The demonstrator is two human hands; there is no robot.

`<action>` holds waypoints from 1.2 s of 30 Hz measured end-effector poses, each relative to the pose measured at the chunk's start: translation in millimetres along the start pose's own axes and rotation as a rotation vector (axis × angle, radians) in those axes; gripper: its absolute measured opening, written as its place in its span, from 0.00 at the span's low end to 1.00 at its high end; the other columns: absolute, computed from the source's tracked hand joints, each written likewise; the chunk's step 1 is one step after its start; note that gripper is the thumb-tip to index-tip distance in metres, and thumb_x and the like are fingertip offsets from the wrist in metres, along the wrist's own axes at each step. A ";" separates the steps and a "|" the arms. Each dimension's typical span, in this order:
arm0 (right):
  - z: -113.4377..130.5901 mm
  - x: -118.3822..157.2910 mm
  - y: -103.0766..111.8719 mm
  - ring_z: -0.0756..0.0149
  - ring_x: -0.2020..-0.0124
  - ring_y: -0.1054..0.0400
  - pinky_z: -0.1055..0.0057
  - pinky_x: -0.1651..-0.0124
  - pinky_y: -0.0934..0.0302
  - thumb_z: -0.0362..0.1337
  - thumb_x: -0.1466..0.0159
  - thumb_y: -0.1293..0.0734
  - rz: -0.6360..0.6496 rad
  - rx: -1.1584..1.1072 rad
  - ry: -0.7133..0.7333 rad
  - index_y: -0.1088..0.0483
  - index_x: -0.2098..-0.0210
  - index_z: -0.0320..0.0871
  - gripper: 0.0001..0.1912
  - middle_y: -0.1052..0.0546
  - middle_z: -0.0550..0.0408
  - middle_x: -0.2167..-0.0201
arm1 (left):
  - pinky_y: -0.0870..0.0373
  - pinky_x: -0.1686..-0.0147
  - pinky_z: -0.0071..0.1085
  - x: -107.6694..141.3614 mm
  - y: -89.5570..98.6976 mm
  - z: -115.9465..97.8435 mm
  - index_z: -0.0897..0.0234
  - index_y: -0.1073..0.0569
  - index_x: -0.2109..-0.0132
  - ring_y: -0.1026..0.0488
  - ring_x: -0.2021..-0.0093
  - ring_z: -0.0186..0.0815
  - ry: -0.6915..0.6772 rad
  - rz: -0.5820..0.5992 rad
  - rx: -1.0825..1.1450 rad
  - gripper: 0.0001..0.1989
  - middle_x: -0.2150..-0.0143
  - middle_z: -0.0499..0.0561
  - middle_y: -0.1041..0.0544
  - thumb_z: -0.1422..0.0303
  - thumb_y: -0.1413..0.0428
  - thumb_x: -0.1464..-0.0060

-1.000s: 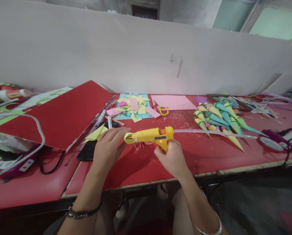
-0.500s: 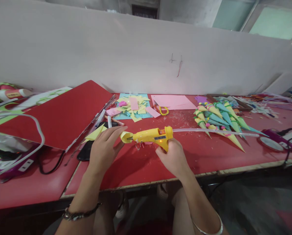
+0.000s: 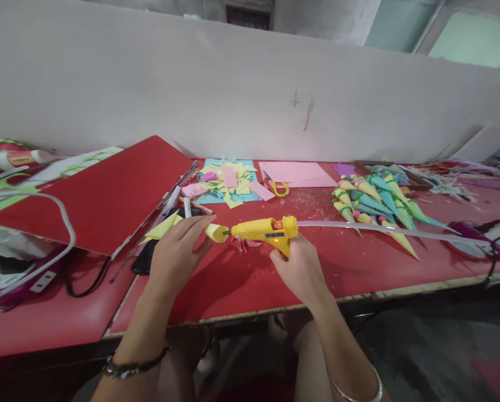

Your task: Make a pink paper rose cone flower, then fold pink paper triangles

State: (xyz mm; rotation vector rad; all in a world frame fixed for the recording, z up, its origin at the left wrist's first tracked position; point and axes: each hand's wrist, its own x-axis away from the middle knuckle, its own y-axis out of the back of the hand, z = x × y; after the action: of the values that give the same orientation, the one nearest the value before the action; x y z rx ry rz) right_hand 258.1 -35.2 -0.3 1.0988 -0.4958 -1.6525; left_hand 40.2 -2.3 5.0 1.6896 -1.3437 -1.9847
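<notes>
My right hand [image 3: 298, 267] is wrapped round the handle of a yellow glue gun [image 3: 258, 230], with a long clear glue stick [image 3: 384, 228] running out of its back to the right. The gun's nozzle points left, at the open end of a rolled yellow paper cone [image 3: 217, 232]. My left hand [image 3: 179, 254] is closed round that cone; its pointed end [image 3: 162, 228] sticks out past the hand on the left. The nozzle tip is at the cone's rim; whether it touches I cannot tell.
Beyond the gun lie paper scraps [image 3: 231, 181] on a blue sheet, yellow-handled scissors [image 3: 280, 190] and a pink sheet [image 3: 298, 174]. Finished-looking paper cones [image 3: 375, 201] are piled at right. A red board [image 3: 103, 195] leans at left, near a black phone [image 3: 143, 259] and a white cable [image 3: 67, 218].
The glue gun has shifted slightly right, so its nozzle has drawn back from inside the cone's mouth toward the rim. The cone's opening has turned a little.
</notes>
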 end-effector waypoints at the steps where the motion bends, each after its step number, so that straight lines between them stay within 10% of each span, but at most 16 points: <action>1: -0.1 -0.3 0.1 0.61 0.75 0.32 0.70 0.74 0.44 0.32 0.48 0.42 0.001 0.013 -0.002 0.31 0.67 0.39 0.11 0.27 0.49 0.74 | 0.33 0.57 0.34 0.1 0.0 0.0 0.61 0.31 0.53 0.29 0.57 0.39 -0.002 0.002 -0.007 0.14 0.57 0.54 0.25 0.70 0.53 0.46; 36: -2.1 -4.1 3.3 0.57 0.66 0.30 0.66 0.67 0.38 0.30 0.46 0.42 0.116 0.062 -0.002 0.35 0.56 0.40 0.18 0.28 0.46 0.59 | 0.34 0.59 0.34 0.1 -0.1 -0.9 0.63 0.31 0.57 0.28 0.58 0.41 0.025 0.095 -0.029 0.12 0.59 0.55 0.24 0.69 0.54 0.47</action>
State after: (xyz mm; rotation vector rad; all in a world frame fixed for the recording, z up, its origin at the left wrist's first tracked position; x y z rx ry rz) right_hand 261.7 -32.3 2.9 1.0935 -0.6048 -1.5459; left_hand 41.0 -2.8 4.9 1.6022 -1.3537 -1.9149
